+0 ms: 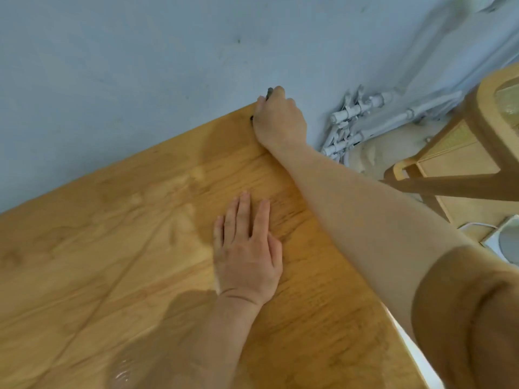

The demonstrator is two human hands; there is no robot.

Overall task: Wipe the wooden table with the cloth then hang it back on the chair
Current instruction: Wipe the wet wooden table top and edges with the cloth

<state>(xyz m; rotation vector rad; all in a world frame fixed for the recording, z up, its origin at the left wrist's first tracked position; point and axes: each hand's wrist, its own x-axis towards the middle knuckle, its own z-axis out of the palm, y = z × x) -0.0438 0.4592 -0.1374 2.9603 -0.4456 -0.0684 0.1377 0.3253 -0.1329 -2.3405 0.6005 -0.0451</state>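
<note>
Right hand (279,119) out at the far corner of the honey-coloured wooden table (112,248), fingers curled down tight over something dark. Only two small dark slivers of it peek out, one above the knuckles, one by the thumb side at the table edge, so the dark cloth (269,92), if that is what it is, sits almost wholly hidden under the palm. Its shape and which way it runs cannot be told from here. The bare right forearm stretches back from that corner, diagonally toward the near right, up to a brown short sleeve (463,318).

Left hand (247,248) lies palm down, flat on the tabletop, fingers straight and close together, pointing toward the far edge, gripping nothing. It sits nearer than the right hand and a little to the left.

The table's far edge meets a pale blue-grey wall (140,66). Off to the right, well apart from the hands, a light wooden chair (483,153) stands on the floor, with white-painted pipes (365,119) along the wall base between it and the table corner.
</note>
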